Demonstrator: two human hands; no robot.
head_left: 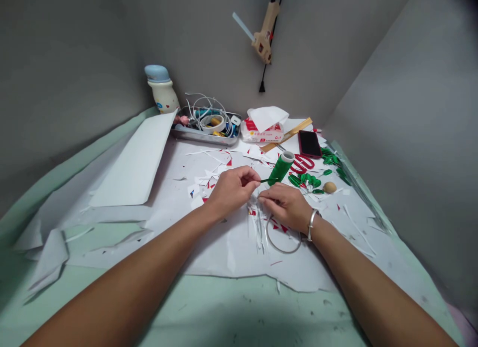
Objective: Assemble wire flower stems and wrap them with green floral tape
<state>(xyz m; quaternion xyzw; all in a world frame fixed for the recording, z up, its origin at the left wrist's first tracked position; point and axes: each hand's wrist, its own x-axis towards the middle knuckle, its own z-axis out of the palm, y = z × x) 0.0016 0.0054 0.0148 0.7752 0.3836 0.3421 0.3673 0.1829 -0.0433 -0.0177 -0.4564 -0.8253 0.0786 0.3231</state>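
Nearest, a wire loop lies just below the green thread spool, which tilts above the hands. The left hand's fingers are closed on a thin green stem leading to the spool. The right hand's fingers are closed over white paper strips. Green wired leaves lie just right of the spool; a black phone lies beyond it.

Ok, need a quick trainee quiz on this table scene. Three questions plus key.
1. Which wrist wears the silver bangle, left or right?
2. True or false: a hot glue gun hangs against the wall behind the table.
3. What fills the metal tray? A: cables, B: scissors, C: green leaves.

Key: 1. The right hand. 2. True. 3. A.
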